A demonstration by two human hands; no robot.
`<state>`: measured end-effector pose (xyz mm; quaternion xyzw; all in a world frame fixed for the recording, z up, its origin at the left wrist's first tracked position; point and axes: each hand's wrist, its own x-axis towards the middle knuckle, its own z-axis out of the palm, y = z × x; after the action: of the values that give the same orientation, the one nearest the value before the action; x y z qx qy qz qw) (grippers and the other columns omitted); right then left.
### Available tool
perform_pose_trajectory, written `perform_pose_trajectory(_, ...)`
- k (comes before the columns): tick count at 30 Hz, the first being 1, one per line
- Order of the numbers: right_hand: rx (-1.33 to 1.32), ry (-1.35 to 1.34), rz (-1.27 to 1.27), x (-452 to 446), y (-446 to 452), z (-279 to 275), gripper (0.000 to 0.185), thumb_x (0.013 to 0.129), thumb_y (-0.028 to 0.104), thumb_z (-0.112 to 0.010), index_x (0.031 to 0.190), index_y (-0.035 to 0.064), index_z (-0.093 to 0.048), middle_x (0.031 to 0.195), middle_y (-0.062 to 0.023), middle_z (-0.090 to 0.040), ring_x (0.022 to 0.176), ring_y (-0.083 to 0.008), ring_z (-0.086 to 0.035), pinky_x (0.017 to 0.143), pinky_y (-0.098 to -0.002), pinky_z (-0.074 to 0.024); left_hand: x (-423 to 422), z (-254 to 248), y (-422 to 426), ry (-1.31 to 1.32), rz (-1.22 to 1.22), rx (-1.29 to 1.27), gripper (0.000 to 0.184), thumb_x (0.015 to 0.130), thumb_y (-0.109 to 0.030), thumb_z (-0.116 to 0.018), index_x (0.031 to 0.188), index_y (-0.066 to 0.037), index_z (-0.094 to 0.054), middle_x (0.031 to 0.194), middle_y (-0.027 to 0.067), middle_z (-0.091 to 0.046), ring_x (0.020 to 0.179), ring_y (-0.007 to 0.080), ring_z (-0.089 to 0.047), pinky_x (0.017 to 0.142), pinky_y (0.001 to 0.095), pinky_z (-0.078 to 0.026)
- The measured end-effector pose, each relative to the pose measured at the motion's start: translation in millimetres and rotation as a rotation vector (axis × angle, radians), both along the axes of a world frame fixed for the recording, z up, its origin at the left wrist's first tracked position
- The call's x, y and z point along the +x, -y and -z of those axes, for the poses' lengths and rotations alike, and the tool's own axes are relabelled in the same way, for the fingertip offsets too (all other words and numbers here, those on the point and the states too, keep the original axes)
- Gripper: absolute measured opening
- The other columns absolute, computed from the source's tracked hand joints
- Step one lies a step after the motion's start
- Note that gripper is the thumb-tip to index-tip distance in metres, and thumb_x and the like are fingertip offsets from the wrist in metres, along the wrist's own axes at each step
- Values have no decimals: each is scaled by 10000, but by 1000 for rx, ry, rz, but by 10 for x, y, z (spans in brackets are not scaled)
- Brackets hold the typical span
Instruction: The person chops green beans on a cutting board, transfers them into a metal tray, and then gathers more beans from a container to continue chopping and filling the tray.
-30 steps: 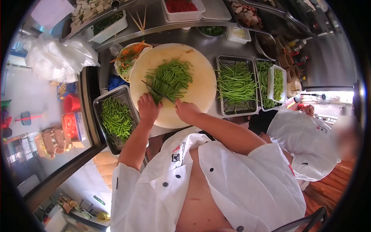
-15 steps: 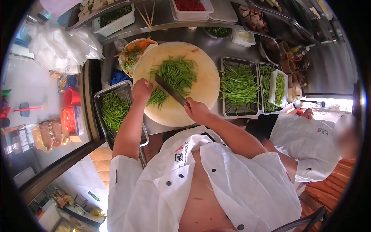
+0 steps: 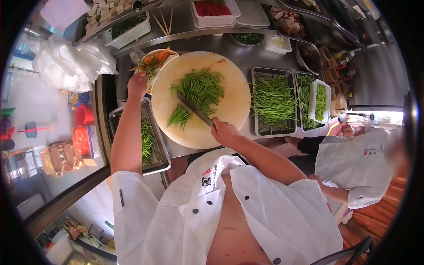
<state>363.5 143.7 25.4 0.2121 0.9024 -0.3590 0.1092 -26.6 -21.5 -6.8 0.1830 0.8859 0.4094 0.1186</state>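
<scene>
A cleaver lies across cut green stems on the round cutting board, its handle in my closed right hand. A small bunch of stems rests on the near-left side of the blade, apart from the larger pile. My left hand is at the near-left edge of a bowl of scraps with orange pieces; its fingers are closed and what they hold, if anything, is hidden. Under my left forearm is a metal tray of cut stems.
Right of the board stand a metal tray of long stems and a second tray with a white container on it. A shelf with food containers runs behind. A co-worker in white is at the right.
My left hand has moved from the stems on the board out to the scrap bowl. My right hand has lifted the cleaver from low beside my left hand and now has it across the stems.
</scene>
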Motion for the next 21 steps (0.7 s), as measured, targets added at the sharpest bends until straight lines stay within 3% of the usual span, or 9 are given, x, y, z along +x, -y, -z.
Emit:
perform_pose_trajectory(1, -5, 5, -1, -3, -2, -13, 290, 1020, 265, -518, 1169, 18, -479, 805, -269, -690, 768, -492, -679, 720, -611, -527, 13, -31, 17, -315, 124, -198, 197, 969, -243, -643, 1014, -59, -693, 861, 168, -725, 807, 319, -714, 731, 451, -540)
perform_pose_trajectory(3, -28, 2, 6, -8, -11, -43, 291, 1018, 260, -519, 1165, 13, -479, 808, -267, -690, 764, -491, -680, 717, -604, -532, 493, -144, 73, 85, 184, -168, 297, 917, -302, -715, 1040, -36, -666, 966, 182, -723, 889, 352, -710, 786, 472, -538)
perform_pose_trajectory(7, -55, -16, 12, 23, -20, -13, 289, 1018, 255, -514, 1162, 7, -479, 808, -266, -690, 758, -488, -680, 708, -598, -535, 1684, -12, 311, -151, 429, -228, 624, 720, -323, -894, 1150, -38, -543, 1242, 214, -619, 1201, 405, -574, 984, 465, -478)
perform_pose_trajectory(8, -39, -12, 3, 20, -13, 4, 284, 1018, 252, -513, 1156, 7, -480, 809, -267, -691, 759, -488, -680, 705, -596, -536, 1836, 47, 329, -142, 432, -232, 624, 720, -323, -894, 1150, -38, -543, 1242, 214, -619, 1201, 405, -574, 984, 465, -478)
perform_pose_trajectory(10, -23, -2, -7, -10, -22, 17, 278, 1018, 250, -512, 1150, 7, -480, 809, -268, -691, 759, -487, -680, 702, -594, -537, 2045, 90, 306, -424, 356, -118, 650, 677, -296, -918, 1133, -58, -520, 1285, 198, -584, 1232, 410, -525, 1038, 505, -424)
perform_pose_trajectory(14, -20, -21, -15, -3, -29, 27, 273, 1020, 256, -515, 1132, 10, -479, 790, -272, -688, 747, -487, -679, 686, -601, -532, 2109, 299, 283, -454, 294, -57, 507, 696, -204, -863, 1052, -76, -526, 1245, 155, -593, 1161, 400, -536, 990, 513, -414)
perform_pose_trajectory(21, -46, -34, 8, 0, -46, 20, 288, 1022, 257, -534, 1168, 15, -478, 760, -272, -679, 716, -496, -669, 663, -608, -523, 1933, 421, 195, -454, 187, -40, 404, 735, -179, -819, 1012, -75, -543, 1221, 134, -601, 1118, 384, -542, 957, 491, -416)
